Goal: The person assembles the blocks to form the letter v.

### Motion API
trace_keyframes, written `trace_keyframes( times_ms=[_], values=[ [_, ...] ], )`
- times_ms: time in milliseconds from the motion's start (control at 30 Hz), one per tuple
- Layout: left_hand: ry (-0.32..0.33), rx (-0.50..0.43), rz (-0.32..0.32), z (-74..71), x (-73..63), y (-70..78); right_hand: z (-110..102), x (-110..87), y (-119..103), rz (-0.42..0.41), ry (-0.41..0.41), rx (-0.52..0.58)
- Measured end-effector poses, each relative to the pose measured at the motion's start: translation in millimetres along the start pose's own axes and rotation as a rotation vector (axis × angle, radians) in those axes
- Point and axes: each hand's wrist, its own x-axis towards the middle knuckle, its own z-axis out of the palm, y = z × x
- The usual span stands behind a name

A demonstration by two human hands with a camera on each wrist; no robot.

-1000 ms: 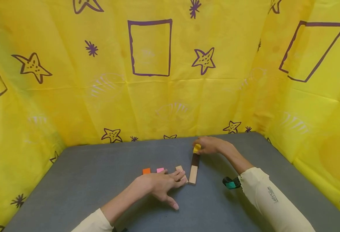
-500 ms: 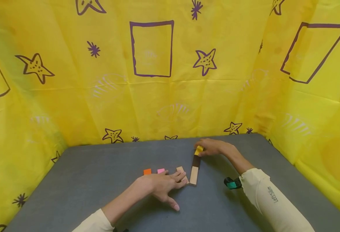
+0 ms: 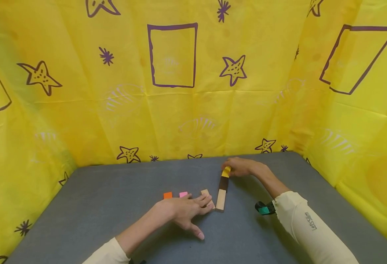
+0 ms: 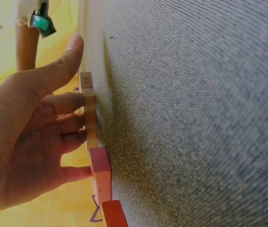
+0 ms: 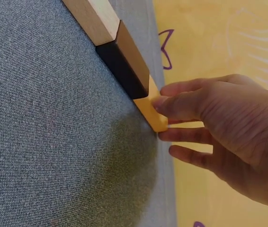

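Two bare hands are held well apart over the grey table (image 3: 114, 190). Nearer, the left hand (image 3: 187, 212) is laid flat and loosely spread, its thumb kept clear and its fingers rested over a slanted pale block (image 3: 205, 192); a pink block (image 3: 183, 194) and an orange block (image 3: 168, 195) are partly hidden behind it and its wrist. Just beyond, a row is formed end to end: an upright-running pale block (image 3: 221, 200), a dark brown block (image 5: 124, 71) touching it, and a yellow block (image 5: 147, 113) at the far end, pinched between thumb and fingers of the right hand (image 3: 243, 167). Hardly any change can be made out over the last half second: the blocks and the left hand have been left in place, with the yellow block kept against the dark one. From this, the work is judged to be at a point of steadying or fine lining-up rather than carrying

Nearest, cream sleeves (image 3: 305, 223) of thin, wrinkled cloth are worn. The table is covered in a tight, ribbed weave. The blocks are squared bars, apparently wooden, plain-grained or smoothly coloured, the brown one slightly glossy. Farthest, a creased yellow backdrop (image 3: 173, 110) is hung, printed with purple starfish and frames
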Motion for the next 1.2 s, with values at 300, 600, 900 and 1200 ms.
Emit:
trace_keyframes(
  times_ms=[300, 600, 900, 1200],
  values=[
    [0.005, 0.007, 0.002, 1.2, 0.6, 0.1, 2.0, 2.0, -0.6, 0.002, -0.002, 0.003],
    [0.004, 0.007, -0.002, 0.6, 0.3, 0.8, 1.7, -0.8, 2.1, 0.019, -0.016, 0.02],
    [0.007, 0.008, 0.003, 1.3, 0.1, -1.0, 2.0, 0.3, 0.5, -0.026, -0.041, -0.001],
    [0.005, 0.022, -0.003, 1.6, 0.3, -0.3, 2.5, -1.0, -0.5, -0.055, -0.039, 0.001]
  ],
)
